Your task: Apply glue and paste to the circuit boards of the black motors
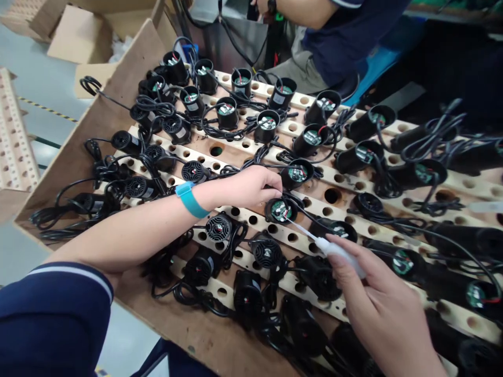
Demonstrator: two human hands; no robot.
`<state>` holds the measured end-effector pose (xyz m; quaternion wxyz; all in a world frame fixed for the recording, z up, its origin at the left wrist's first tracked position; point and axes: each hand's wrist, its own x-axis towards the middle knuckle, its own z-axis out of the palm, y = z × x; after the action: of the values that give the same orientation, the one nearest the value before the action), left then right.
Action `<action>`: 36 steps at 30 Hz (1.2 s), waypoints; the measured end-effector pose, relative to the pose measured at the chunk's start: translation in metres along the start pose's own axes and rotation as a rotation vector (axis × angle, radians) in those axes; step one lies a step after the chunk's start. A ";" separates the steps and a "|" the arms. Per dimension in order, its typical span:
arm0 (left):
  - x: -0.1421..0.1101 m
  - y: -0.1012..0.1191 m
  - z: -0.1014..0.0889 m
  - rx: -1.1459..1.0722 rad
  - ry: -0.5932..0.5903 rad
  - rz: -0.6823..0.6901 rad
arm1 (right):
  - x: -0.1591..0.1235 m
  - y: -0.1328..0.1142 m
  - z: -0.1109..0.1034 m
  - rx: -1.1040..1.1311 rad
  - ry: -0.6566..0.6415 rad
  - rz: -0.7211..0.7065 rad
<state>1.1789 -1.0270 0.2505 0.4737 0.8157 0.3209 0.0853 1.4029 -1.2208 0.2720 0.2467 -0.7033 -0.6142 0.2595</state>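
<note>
My left hand (257,187), with a teal band on its wrist, reaches across from the left. Its fingers are closed at a black cable (295,201) just above an open black cylindrical housing (271,217). Inside that housing sits a green circuit board (281,210) with white parts. In my right hand (377,293) is a white screwdriver-like tool (341,254), gripped by its thick handle between thumb and fingers. The thin pale shaft points left, and its tip is at the circuit board. Exactly what the tip touches is too small to tell.
Rows of similar black housings with coiled cables stand or lie on drilled wooden strips (293,127) in a wooden-walled tray (98,120). Cardboard boxes (78,34) are at the back left. Another person in a dark shirt (353,36) is behind the tray.
</note>
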 end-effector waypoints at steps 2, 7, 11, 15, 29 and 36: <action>0.000 0.001 0.000 -0.005 -0.001 -0.011 | 0.001 0.001 0.003 -0.031 0.020 -0.001; 0.000 -0.002 0.001 -0.008 -0.008 -0.034 | 0.005 -0.002 0.007 -0.070 0.062 -0.020; 0.001 -0.003 0.001 -0.008 -0.009 -0.036 | 0.010 -0.007 0.008 -0.060 0.061 -0.052; 0.000 0.003 -0.001 -0.004 -0.019 -0.060 | 0.016 -0.011 0.010 -0.062 0.042 -0.066; 0.000 0.003 0.000 -0.035 -0.029 -0.107 | 0.024 -0.014 0.018 -0.044 0.047 -0.179; 0.000 0.003 0.000 -0.043 -0.028 -0.119 | 0.024 -0.015 0.020 -0.025 0.047 -0.217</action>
<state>1.1800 -1.0278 0.2528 0.4996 0.7860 0.3602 0.0522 1.3812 -1.1942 0.2654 0.2789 -0.6415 -0.6840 0.2072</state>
